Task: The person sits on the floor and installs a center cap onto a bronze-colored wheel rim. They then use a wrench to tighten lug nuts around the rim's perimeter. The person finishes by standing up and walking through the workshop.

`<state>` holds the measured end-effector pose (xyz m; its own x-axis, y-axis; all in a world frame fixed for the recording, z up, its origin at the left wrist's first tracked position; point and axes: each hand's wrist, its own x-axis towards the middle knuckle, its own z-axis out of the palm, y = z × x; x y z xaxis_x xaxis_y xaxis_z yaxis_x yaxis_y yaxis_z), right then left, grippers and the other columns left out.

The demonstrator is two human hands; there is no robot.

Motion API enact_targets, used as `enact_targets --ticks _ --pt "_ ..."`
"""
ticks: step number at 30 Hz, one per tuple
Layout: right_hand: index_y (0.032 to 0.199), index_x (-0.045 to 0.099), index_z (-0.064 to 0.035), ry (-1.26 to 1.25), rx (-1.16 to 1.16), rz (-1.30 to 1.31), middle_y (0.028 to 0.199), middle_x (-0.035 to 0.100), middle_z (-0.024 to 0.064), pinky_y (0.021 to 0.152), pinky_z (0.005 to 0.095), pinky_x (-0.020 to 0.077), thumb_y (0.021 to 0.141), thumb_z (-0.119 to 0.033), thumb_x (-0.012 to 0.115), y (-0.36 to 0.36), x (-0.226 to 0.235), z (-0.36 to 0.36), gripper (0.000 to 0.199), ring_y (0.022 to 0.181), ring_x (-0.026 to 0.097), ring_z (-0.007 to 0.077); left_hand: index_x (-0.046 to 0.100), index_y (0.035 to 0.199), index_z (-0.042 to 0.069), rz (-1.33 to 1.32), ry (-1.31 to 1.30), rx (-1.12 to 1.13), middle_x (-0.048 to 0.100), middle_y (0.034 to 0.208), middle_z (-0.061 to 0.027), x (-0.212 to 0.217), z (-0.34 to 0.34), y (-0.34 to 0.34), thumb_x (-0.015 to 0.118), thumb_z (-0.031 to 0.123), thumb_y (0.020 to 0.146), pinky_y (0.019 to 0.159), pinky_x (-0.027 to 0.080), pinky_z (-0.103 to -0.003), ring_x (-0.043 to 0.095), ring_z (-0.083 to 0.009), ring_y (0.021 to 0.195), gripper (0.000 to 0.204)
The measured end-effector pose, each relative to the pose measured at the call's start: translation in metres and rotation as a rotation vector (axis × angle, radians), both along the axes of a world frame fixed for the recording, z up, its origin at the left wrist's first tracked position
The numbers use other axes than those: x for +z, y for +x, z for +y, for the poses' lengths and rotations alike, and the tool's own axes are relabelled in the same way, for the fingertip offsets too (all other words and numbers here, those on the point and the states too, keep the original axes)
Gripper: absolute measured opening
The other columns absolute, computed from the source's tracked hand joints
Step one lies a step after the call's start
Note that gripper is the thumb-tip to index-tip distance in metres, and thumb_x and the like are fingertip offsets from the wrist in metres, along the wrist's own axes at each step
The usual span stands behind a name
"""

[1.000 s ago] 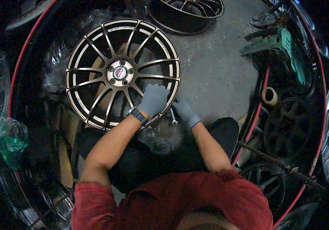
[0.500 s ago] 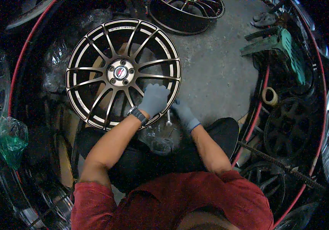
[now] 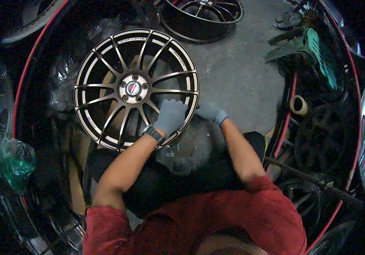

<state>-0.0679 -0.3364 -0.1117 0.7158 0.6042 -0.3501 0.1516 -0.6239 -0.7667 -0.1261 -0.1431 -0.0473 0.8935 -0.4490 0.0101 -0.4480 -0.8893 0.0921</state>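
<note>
A bronze multi-spoke alloy wheel (image 3: 118,80) lies flat on the concrete floor in front of me. My left hand (image 3: 171,116), in a grey glove with a dark watch at the wrist, rests on the spokes at the wheel's lower right. My right hand (image 3: 211,112), also gloved in grey, sits at the outer rim edge just right of the left hand. I cannot tell whether it holds anything. Crumpled clear plastic wrap (image 3: 189,146) lies under my forearms, near the wheel's lower edge.
Another dark wheel (image 3: 201,17) lies at the top. Dark wheels (image 3: 318,140) are stacked at the right, with a roll of tape (image 3: 298,105) and a green plastic part (image 3: 320,57). A green plastic bag (image 3: 14,161) sits at the left.
My right hand has shifted slightly up along the rim edge. The left hand and the wheel stay where they were.
</note>
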Motion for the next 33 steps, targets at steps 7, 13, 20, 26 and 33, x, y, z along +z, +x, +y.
enact_targets --ticks 7,13,20,26,33 --pt "0.119 0.067 0.0001 0.464 -0.522 0.209 0.105 0.072 0.0236 0.085 0.046 0.0521 0.093 -0.028 0.06 -0.069 -0.097 0.033 0.039 0.095 0.068 0.0359 0.071 0.085 0.014 0.002 -0.001 -0.022 0.067 0.082 -0.0062 0.004 -0.001 0.0 0.061 0.014 0.082 0.074 0.044 -0.043 0.064 -0.0274 0.084 0.011" --pt "0.124 0.067 -0.0025 0.503 -0.544 0.491 0.102 0.073 0.0117 0.082 0.037 0.0526 0.096 -0.025 0.06 -0.08 -0.078 0.033 0.037 0.088 0.065 0.0207 0.071 0.085 0.014 0.01 0.035 -0.025 0.067 0.083 -0.0058 0.007 -0.003 0.0 0.061 0.013 0.082 0.073 0.044 -0.043 0.064 -0.0272 0.084 0.011" --pt "0.124 0.065 -0.0067 0.704 -0.563 0.521 0.096 0.071 0.0073 0.073 0.0355 0.0542 0.099 -0.017 0.055 -0.083 -0.062 0.032 0.029 0.081 0.065 0.0198 0.071 0.085 0.014 0.003 -0.005 -0.019 0.067 0.083 -0.006 0.006 -0.002 0.0 0.061 0.012 0.081 0.073 0.044 -0.043 0.064 -0.0267 0.083 0.011" --pt "0.113 0.069 -0.0102 0.317 -0.074 0.165 0.096 0.072 0.0126 0.074 0.0423 0.0549 0.096 -0.029 0.058 -0.037 -0.055 0.0 0.028 0.081 0.069 0.028 0.072 0.086 0.014 0.006 0.031 -0.025 0.067 0.083 -0.0063 0.002 -0.001 0.001 0.061 0.012 0.08 0.074 0.044 -0.043 0.064 -0.0268 0.083 0.013" --pt "0.128 0.067 -0.0104 0.091 0.21 0.031 0.121 0.071 0.0165 0.093 0.0429 0.0519 0.092 -0.042 0.062 0.022 0.004 -0.005 0.048 0.102 0.068 0.0325 0.073 0.088 0.014 -0.026 -0.015 -0.029 0.066 0.082 -0.0059 0.0 0.001 0.0 0.061 0.012 0.08 0.074 0.045 -0.043 0.064 -0.0268 0.083 0.014"
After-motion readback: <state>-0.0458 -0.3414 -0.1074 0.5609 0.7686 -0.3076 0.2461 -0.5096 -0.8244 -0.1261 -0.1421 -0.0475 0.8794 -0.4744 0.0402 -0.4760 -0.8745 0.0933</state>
